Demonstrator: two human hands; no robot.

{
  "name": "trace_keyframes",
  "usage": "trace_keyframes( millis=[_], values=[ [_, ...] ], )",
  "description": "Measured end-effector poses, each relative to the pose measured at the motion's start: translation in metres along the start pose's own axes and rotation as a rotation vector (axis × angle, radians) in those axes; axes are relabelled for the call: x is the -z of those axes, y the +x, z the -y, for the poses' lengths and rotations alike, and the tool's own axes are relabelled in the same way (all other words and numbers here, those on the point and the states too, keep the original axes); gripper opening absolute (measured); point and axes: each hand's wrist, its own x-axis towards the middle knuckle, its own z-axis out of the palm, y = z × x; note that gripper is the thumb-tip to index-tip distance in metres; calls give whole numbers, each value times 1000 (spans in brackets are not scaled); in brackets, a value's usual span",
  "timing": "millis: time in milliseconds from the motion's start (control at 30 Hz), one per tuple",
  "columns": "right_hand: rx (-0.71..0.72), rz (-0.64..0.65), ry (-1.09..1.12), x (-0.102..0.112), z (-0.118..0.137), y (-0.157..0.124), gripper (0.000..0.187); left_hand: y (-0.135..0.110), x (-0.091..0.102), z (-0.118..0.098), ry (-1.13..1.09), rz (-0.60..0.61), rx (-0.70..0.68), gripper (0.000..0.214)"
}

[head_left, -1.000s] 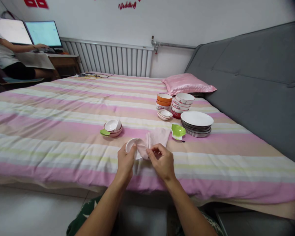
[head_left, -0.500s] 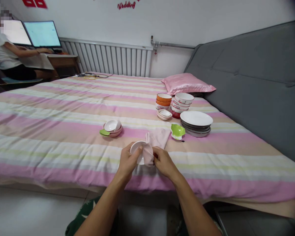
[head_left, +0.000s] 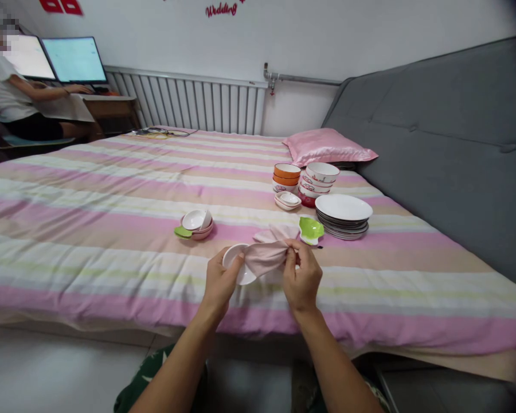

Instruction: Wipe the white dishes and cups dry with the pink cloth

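Note:
A small white dish (head_left: 243,277) is gripped at its left side by my left hand (head_left: 220,280), the thumb over its rim. My right hand (head_left: 301,275) pinches a pale pink cloth (head_left: 266,258), which is pulled taut from the dish toward the right. Part of the cloth covers the dish's right side, and another fold lies on the bed behind. Just beyond my right hand sits a green leaf-shaped dish (head_left: 311,229). To the left, a small white bowl (head_left: 195,219) rests on stacked pink dishes (head_left: 204,232) with a green handle-like part.
On the striped bed (head_left: 112,189), right of centre, are orange bowls (head_left: 286,178), white bowls (head_left: 322,172), small pale dishes (head_left: 288,200) and a stack of plates (head_left: 344,209). A pink pillow (head_left: 327,146) lies behind them. At far left a person (head_left: 8,92) sits before monitors (head_left: 74,59).
My right hand has moved right and slightly up, stretching the cloth out from the dish. My left hand, with the dish, has shifted slightly left.

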Motion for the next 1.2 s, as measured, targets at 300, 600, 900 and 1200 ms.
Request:
trace_keyframes(
  millis=[300,600,900,1200],
  values=[
    [-181,196,10,-7,-10,-3,38,0,-3,-1,-28,5,59,31],
    [74,261,92,-2,4,-2,23,4,-1,-1,-211,-115,230,30],
    [140,324,6,-10,11,-13,26,3,-1,-3,-296,-80,297,22],
    [199,319,-56,-8,13,-13,16,3,-1,-4,-226,-146,238,24]
  ],
)
